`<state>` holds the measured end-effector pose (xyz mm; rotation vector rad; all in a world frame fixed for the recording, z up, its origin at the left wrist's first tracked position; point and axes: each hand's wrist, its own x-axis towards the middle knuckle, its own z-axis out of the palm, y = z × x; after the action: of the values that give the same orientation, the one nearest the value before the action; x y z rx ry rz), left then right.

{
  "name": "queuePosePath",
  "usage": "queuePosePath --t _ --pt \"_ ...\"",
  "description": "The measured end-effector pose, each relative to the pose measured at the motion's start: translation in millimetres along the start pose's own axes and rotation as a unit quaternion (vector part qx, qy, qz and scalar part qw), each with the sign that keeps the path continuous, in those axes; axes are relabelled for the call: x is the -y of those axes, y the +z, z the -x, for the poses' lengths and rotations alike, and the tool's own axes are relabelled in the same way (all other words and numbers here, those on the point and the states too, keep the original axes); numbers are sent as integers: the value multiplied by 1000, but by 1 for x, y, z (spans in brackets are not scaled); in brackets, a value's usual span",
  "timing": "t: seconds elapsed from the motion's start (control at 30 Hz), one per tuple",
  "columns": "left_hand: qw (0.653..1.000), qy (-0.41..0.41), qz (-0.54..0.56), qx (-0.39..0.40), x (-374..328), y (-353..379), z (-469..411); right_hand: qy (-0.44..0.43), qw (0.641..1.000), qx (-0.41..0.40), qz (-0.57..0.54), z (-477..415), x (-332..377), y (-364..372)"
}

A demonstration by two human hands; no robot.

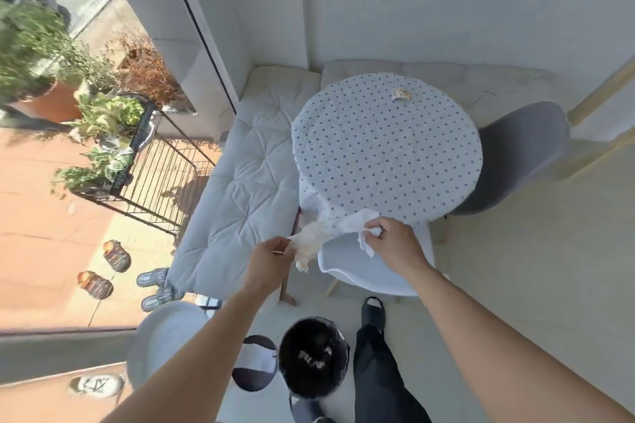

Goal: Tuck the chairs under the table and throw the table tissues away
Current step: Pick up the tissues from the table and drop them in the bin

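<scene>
Left hand [271, 256] pinches a crumpled tissue [309, 244], right hand [391, 240] grips another; drop both straight into the open bin [312, 359] below, then fetch the tissue on the bench [400, 94].

Bright daylight came from the glass door [103, 182] on the left, washing out the far wall [446, 3]. Sunlit terrace tiles [34, 216] carried hard shadows. Wide-angle distortion bent the edges, and the far-left plants [31, 45] were smeared by blur.

The round table [385, 148] has a dotted cloth on it. One crumpled tissue [401, 94] lies near its far edge.
</scene>
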<state>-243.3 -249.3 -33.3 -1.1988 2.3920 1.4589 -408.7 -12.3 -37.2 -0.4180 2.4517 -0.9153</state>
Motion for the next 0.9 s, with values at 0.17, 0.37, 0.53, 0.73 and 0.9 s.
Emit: queuePosePath --t 0.17,0.37,0.53,0.73,0.9 --pt "999 -42 -1 -7 78 -27 65 -29 998 53 5 63 33 48" --pt "992 -125 7 -12 163 -19 113 -26 990 128 47 103 25 114" --pt "983 -180 33 -5 218 5 131 4 977 200 80 119 -19 169" --pt "974 -217 69 -18 269 50 121 34 951 286 115 117 -73 231" --pt "967 -240 82 -16 317 94 89 49 938 315 135 104 -120 281"
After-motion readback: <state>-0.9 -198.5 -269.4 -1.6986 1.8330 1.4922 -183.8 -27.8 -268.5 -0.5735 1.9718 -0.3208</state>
